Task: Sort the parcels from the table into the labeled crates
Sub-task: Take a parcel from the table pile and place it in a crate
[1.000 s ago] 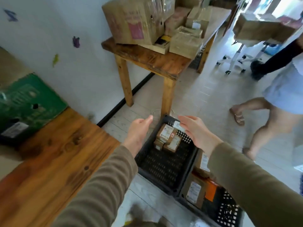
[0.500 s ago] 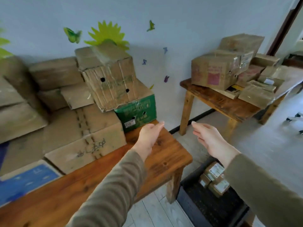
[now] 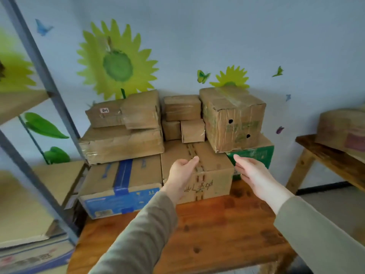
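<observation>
Both hands empty, fingers straight, loosely spread, palms facing each other. Left hand (image 3: 181, 173) over front top of brown box (image 3: 215, 169), contact unclear. Right hand (image 3: 251, 171) just past its right edge, in front of green box (image 3: 260, 155). Brown box on table (image 3: 217, 224), straight ahead between my hands, stapled seam running away toward wall. Left hand nearer. I judge two-handed side grip next. Crates out of view.
</observation>
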The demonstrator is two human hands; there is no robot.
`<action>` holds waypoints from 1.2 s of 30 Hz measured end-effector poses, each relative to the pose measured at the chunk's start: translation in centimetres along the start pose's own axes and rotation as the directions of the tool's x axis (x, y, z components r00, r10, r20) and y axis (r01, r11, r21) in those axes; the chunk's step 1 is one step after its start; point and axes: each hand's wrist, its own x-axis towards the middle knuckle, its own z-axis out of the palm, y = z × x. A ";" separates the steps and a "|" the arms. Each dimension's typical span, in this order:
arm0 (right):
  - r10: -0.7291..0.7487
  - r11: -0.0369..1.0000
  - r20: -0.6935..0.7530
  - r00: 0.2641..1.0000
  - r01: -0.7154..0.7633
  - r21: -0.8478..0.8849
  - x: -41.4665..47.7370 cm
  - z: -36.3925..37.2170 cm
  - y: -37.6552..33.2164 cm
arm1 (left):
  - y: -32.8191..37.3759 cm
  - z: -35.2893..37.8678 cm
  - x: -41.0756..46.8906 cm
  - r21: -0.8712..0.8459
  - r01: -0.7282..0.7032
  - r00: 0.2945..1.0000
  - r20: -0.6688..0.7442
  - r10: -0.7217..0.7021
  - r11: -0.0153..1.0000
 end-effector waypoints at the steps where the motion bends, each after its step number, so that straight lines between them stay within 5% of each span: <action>1: -0.009 1.000 0.017 1.000 0.009 0.002 0.2 0.9 -0.3 | -0.1 -0.9 0.3 -0.009 0.002 1.000 -0.011 -0.002 1.000; 21: -0.105 0.984 0.328 0.939 0.146 -0.104 9.0 10.8 -7.2 | 3.4 -9.5 7.4 -0.095 -0.087 0.936 -0.347 0.048 0.992; 36: -0.102 0.987 0.321 0.942 0.137 -0.089 15.2 23.5 -10.1 | 5.2 -18.8 16.6 -0.089 -0.092 0.916 -0.397 0.049 0.992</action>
